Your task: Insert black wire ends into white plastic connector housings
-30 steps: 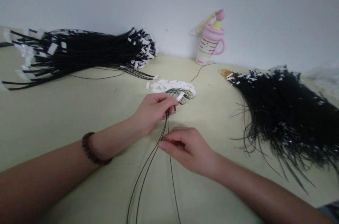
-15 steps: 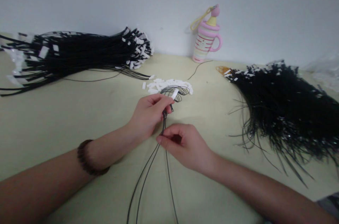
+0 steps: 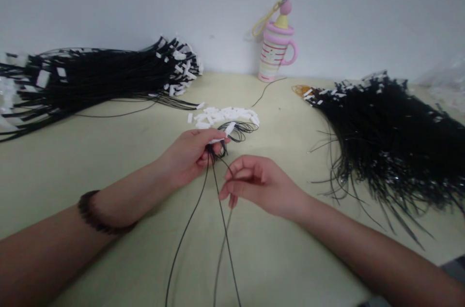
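with my left hand [image 3: 187, 156] pinching the bunched black wires [image 3: 211, 150] above the table [image 3: 119, 157] and my right hand [image 3: 257, 183] curled loosely round one strand [image 3: 219, 253], i judge them light and springy, best gripped near the bunch.

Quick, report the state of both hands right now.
Left hand: closed, holding gathered black cords and at least one white tag.
Right hand: closed, pinching a single thin cord.
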A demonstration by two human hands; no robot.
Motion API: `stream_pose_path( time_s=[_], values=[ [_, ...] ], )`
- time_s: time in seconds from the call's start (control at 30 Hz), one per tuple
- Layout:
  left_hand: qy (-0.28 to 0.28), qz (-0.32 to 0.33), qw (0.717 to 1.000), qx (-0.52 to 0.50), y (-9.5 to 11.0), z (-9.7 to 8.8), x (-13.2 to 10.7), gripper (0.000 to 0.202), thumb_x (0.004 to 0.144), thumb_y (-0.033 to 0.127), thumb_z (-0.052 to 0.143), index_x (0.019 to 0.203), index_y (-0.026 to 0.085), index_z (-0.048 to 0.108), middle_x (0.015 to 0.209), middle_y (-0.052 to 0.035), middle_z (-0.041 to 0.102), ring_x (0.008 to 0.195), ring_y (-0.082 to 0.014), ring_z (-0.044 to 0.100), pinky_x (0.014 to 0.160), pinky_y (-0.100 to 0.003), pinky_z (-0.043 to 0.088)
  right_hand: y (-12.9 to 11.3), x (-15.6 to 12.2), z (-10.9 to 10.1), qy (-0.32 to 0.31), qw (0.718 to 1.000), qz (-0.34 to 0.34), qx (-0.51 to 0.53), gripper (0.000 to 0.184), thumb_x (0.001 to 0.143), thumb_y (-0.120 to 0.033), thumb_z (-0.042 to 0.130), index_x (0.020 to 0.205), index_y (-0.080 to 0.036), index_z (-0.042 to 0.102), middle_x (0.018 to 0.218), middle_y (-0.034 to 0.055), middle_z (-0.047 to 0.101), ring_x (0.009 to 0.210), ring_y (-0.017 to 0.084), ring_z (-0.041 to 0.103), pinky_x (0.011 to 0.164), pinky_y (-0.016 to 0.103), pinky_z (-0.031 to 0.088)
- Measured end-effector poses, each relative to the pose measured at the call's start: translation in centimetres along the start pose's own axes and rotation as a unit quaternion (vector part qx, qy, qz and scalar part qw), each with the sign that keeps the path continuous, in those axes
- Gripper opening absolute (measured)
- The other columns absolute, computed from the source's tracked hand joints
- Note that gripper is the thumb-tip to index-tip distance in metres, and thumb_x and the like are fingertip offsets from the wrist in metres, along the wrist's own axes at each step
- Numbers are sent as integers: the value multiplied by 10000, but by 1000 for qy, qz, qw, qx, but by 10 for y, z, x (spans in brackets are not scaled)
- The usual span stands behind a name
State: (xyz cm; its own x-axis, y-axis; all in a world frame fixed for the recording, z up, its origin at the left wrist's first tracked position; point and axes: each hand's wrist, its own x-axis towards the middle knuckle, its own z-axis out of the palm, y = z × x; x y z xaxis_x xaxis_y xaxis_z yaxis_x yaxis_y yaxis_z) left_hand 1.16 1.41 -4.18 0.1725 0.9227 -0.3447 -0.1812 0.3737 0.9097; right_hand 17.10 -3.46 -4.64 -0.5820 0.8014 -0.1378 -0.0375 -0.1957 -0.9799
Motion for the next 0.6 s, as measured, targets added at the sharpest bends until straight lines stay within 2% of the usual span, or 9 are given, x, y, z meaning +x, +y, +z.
stream_pose_path(
  time_s=[0.07, 0.13, 0.2, 0.23, 0.33, 0.4, 0.5, 0.6],
  values=[
    [-2, -12, 1000, -16, 0, -1, 1, 99, 647, 185, 637, 582, 134, 582, 481, 43, 461, 384, -27, 364, 321, -122, 249, -11, -5, -9, 4, 999, -9, 43, 204, 736, -150, 576, 923, -177, 499, 679, -12, 648, 493, 71, 556, 500, 198, 441],
    [-8, -17, 1000, -25, 0, -1, 2, 76, 634, 167, 646, 593, 125, 599, 490, 39, 469, 393, -24, 381, 331, -115, 273, -25, -12, -22, 24, 995, -65, 67, 268, 748, -148, 562, 1003, -212, 509, 675, -33, 653, 472, 63, 548, 480, 188, 425],
    [-4, -18, 999, -27, 1, 0, 1, 60, 624, 155, 654, 608, 108, 620, 500, 31, 484, 410, -22, 409, 349, -105, 301, -41, -19, -37, 76, 984, -137, 81, 145, 796, -208, 502, 920, -231, 574, 670, -49, 653, 505, 62, 570, 518, 205, 446],
    [0, -19, 1000, -25, 1, 0, 0, 62, 623, 155, 656, 612, 102, 626, 497, 27, 488, 413, -23, 419, 352, -102, 306, -48, -21, -46, 115, 976, -169, 76, 160, 829, -247, 444, 850, -234, 603, 692, -50, 662, 549, 66, 595, 546, 223, 460],
    [6, -22, 1000, -14, 2, 1, -1, 70, 623, 161, 658, 610, 99, 629, 481, 22, 493, 400, -26, 423, 342, -101, 299, -66, -26, -73, 254, 935, -247, -15, 359, 884, -296, 311, 810, -266, 661, 950, -47, 682, 847, 109, 642, 579, 264, 474],
    [-3, -27, 1000, -9, 3, 0, 0, 74, 624, 167, 661, 611, 101, 629, 475, 22, 492, 389, -26, 417, 333, -100, 293, -74, -27, -91, 300, 907, -278, -99, 487, 905, -271, 243, 702, -223, 683, 1081, -78, 644, 984, 128, 601, 532, 262, 407],
    [-9, -34, 999, -11, 3, 0, 1, 84, 623, 171, 672, 608, 100, 631, 479, 19, 496, 391, -25, 425, 334, -93, 300, -79, -25, -117, 328, 882, -300, -156, 592, 915, -257, 196, 564, -161, 664, 1007, -67, 670, 917, 76, 613, 486, 256, 351],
    [-3, -33, 999, -9, 2, -1, 1, 88, 620, 177, 680, 603, 102, 637, 495, 15, 507, 400, -24, 433, 337, -90, 304, -77, -22, -136, 380, 861, -309, -139, 448, 896, -275, 318, 667, -194, 695, 915, -14, 692, 735, 19, 626, 467, 216, 362]
  ],
)
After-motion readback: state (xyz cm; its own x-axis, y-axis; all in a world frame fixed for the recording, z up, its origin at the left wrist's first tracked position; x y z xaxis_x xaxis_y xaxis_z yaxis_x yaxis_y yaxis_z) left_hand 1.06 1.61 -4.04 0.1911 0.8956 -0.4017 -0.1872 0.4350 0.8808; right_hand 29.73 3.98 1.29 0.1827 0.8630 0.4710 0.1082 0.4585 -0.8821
